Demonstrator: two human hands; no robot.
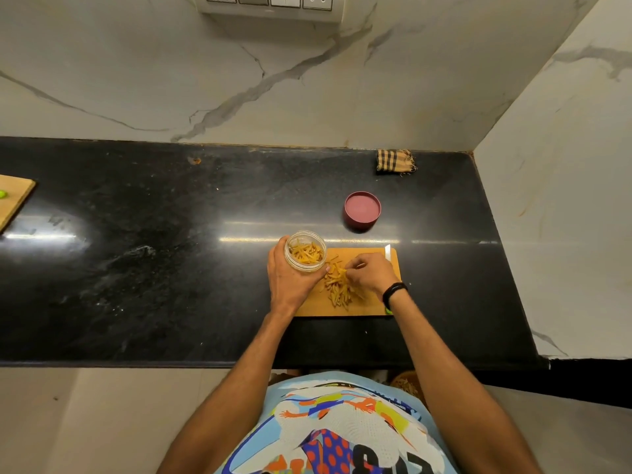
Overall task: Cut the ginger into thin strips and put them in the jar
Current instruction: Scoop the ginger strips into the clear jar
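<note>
Counter [171,268]: runs left to right before me, walls behind it and at its right end
Cutting board [371,307]: on the counter, straight ahead of me
Ginger strips [338,287]: heaped mid-board, between my hands
Jar [305,252]: at the board's back left corner, more strips inside
Left hand [290,283]: on the board's left edge, wrapped round the jar
Right hand [369,272]: right of the heap, fingertips pinching strips at its far end
Knife [387,252]: on the board behind my right hand, mostly hidden
Lid [361,211]: on the counter behind the board, apart from it
Cloth [396,161]: against the back wall, behind the lid
Second board [13,200]: far left, well apart
</note>
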